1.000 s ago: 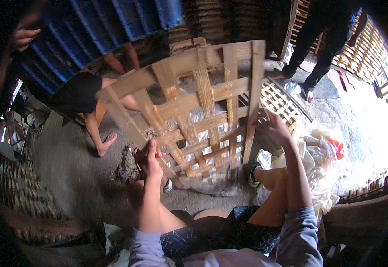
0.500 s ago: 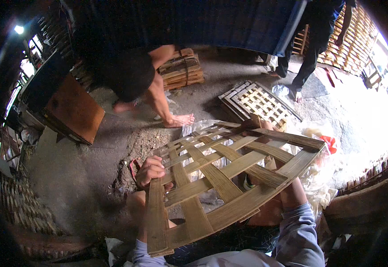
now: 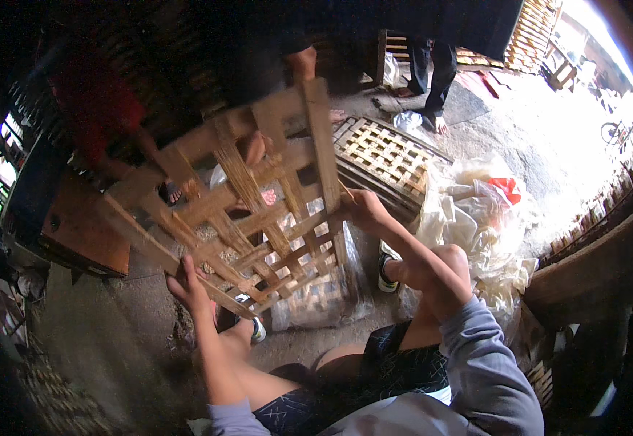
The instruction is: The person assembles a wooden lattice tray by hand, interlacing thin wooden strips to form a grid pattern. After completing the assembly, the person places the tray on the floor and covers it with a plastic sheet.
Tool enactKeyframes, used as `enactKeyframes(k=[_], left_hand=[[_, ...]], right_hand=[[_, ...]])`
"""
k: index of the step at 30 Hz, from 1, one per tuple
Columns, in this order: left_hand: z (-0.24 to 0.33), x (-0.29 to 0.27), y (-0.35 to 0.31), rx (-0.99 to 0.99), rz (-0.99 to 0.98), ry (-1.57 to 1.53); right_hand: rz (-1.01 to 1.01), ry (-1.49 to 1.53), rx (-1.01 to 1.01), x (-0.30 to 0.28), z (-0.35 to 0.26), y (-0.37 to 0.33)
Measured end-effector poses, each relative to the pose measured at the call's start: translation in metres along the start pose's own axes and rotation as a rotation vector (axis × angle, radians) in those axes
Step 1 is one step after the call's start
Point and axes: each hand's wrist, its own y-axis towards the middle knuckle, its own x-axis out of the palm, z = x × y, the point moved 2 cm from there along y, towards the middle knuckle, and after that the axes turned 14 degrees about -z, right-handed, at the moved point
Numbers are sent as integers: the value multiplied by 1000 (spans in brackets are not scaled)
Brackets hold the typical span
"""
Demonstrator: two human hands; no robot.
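Note:
A woven lattice panel of flat wooden strips (image 3: 322, 145) is raised and tilted in front of me. My left hand (image 3: 188, 287) closes on its lower left edge. At the right edge my right hand (image 3: 362, 211) is closed round the frame, its fingers partly hidden. Beneath the panel, clear plastic wrapping (image 3: 356, 291) lies on the ground between my feet. Beyond my right hand, more lattice panels (image 3: 389, 154) lie stacked on the floor.
Crumpled whitish plastic sheeting (image 3: 469, 225) with a red piece (image 3: 505, 190) lies to my right. A brown board (image 3: 87, 221) stands at the left. A person in red (image 3: 98, 102) is at the far left; another person's dark-trousered legs (image 3: 440, 76) stand at the back.
The panel has swung from lying low across my lap to a raised, steeper tilt farther left. Both hands have moved with it, and my view has shifted.

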Motion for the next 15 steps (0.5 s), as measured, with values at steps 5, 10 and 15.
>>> enactKeyframes(k=[5, 10, 15], left_hand=[[-21, 21, 55, 65, -25, 194], [-88, 40, 102, -254, -258, 350], [-196, 93, 107, -465, -388, 498]], right_hand=[[-18, 160, 42, -1, 17, 27], [-97, -443, 383, 3, 74, 77], [-277, -427, 336, 20, 248, 54]])
